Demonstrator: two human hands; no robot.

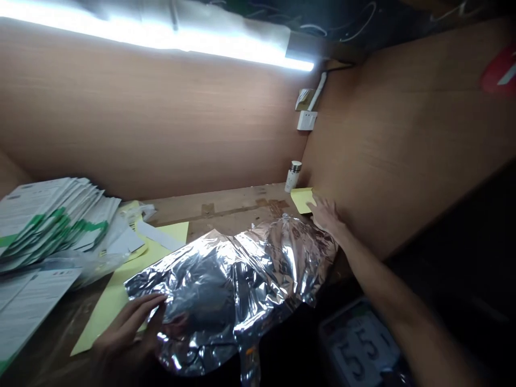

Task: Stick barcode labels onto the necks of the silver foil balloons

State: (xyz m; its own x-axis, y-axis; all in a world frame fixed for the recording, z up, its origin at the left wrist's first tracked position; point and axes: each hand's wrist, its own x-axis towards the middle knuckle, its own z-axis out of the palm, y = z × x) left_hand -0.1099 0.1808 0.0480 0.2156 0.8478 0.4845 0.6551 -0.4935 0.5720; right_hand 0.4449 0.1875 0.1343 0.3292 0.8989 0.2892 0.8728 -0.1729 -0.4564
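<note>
A crumpled silver foil sheet [226, 290] lies on a wooden bench top [226, 207], and both hands are on or at it. Left hand [127, 336] is at the foil's near left edge, fingers [141, 312] extended and slightly spread against the foil; the thumb side is hidden, so cannot tell if it is actually pinching the foil. Right hand [327, 216] is at the foil's far right corner, arm reaching across, fingers open and flat, no visible grip, tips just beside a small yellow paper slip [302, 200]. Under the foil's left side is a large yellow sheet [116, 317]. Left of the foil is a fanned stack of printed leaflets with green bands [52, 220], with a clear plastic bag [94, 266] between the stack and the foil. Beyond the foil's far right corner stands a white bottle with a metal cap [293, 176], near a wall socket panel [306, 120]. Below the foil's right side is a box printed with large "55" digits [358, 349].
</note>
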